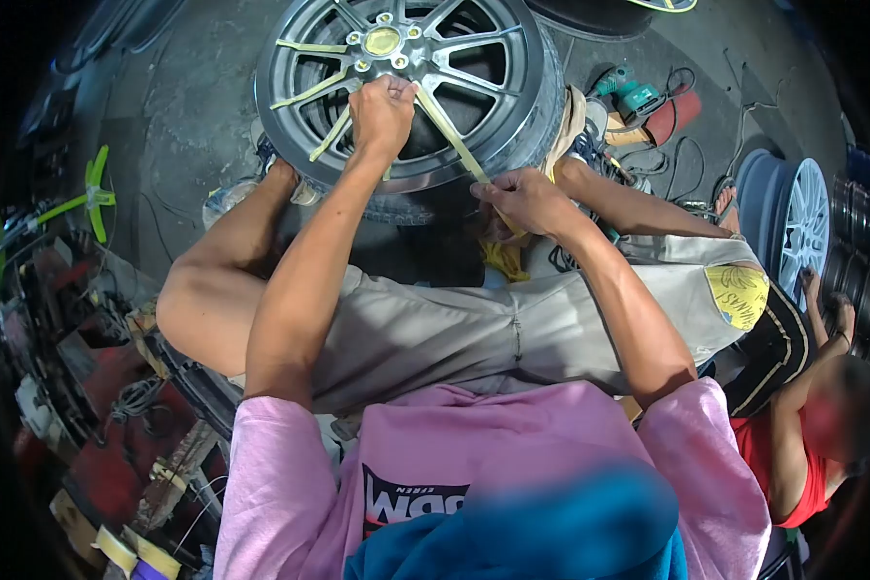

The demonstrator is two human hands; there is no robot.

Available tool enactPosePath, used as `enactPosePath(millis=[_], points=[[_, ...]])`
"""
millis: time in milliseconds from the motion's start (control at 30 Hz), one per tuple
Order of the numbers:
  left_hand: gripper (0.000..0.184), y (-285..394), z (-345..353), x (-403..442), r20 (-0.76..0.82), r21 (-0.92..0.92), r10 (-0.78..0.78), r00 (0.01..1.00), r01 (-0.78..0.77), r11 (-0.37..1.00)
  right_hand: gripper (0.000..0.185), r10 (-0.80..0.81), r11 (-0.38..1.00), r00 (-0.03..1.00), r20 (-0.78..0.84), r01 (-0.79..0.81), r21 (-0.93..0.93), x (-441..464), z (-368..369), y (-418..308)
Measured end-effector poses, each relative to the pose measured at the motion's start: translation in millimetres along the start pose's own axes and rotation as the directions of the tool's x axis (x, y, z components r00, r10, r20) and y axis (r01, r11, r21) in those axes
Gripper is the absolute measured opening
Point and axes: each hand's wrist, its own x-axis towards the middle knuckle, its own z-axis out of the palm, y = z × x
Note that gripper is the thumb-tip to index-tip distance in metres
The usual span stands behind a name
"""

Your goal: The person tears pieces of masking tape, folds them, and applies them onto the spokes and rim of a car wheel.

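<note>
A grey multi-spoke car wheel rim point(530, 92), fitted in a tyre point(554, 106), lies face up in front of me. Pale yellow masking tape covers several spokes, and a round yellow patch point(381, 41) sits over the hub. My left hand point(385, 114) is closed near the hub, its fingertips pinching the upper end of a strip of masking tape point(449, 132). Toward the rim's near edge, my right hand point(527, 203) grips the lower end of that strip between thumb and fingers. The strip runs straight along a spoke. Something yellow shows partly below my right hand.
A green power tool point(638, 97) with a cord lies on the floor by a red object point(674, 116). Another wheel point(804, 217) stands at the right, beside a co-worker in a red top point(804, 454). Cluttered parts and tape rolls point(116, 551) are at left.
</note>
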Motion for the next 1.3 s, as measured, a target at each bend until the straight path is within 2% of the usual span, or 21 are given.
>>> enactPosePath(millis=[67, 367, 967, 1033, 1067, 1133, 1167, 1300], points=[[0.019, 0.6, 0.8, 0.6, -0.006, -0.004, -0.004, 1.0, 0.004, 1.0, 0.045, 0.059, 0.998, 0.998, -0.022, -0.059, 0.037, -8.6, -1.9, -9.7], [0.02, 5.6, 0.8, -0.7, -0.048, -0.024, -0.037, 0.998, 0.035, 0.999, 0.044, 0.043, 0.998, 0.999, -0.028, -0.044, -0.038, -12.4, -3.2, -17.9], [0.023, 4.1, 1.9, 1.0, -0.098, -0.02, 0.007, 0.995, -0.009, 1.0, 0.042, 0.03, 0.999, 0.999, -0.032, -0.031, -0.03, -6.9, -1.8, -15.3], [0.023, -1.1, -2.1, 4.9, -0.036, 0.032, -0.073, 0.997, 0.074, 0.997, 0.042, -0.013, 0.998, 0.999, -0.048, 0.011, -0.056, -4.5, -2.2, -11.0], [0.023, -0.3, -8.2, 6.3, -0.038, 0.033, -0.071, 0.997, 0.072, 0.997, 0.042, -0.056, 0.995, 0.996, -0.062, 0.051, -0.084, -2.7, -2.1, -8.5], [0.025, 2.6, -20.3, 9.9, 0.114, 0.017, -0.106, 0.988, 0.105, 0.994, 0.042, -0.099, 0.99, 0.993, -0.071, 0.091, -0.108, 0.7, -1.2, -3.3], [0.025, 4.9, -23.5, 10.0, 0.115, 0.017, -0.104, 0.988, 0.102, 0.995, 0.043, -0.137, 0.983, 0.988, -0.077, 0.126, -0.131, 0.0, -0.9, -3.5], [0.03, 10.3, -30.0, 11.7, 0.177, 0.005, -0.145, 0.973, 0.146, 0.989, 0.045, -0.103, 0.988, 0.994, -0.042, 0.098, -0.116, -3.1, -2.8, -5.2]])
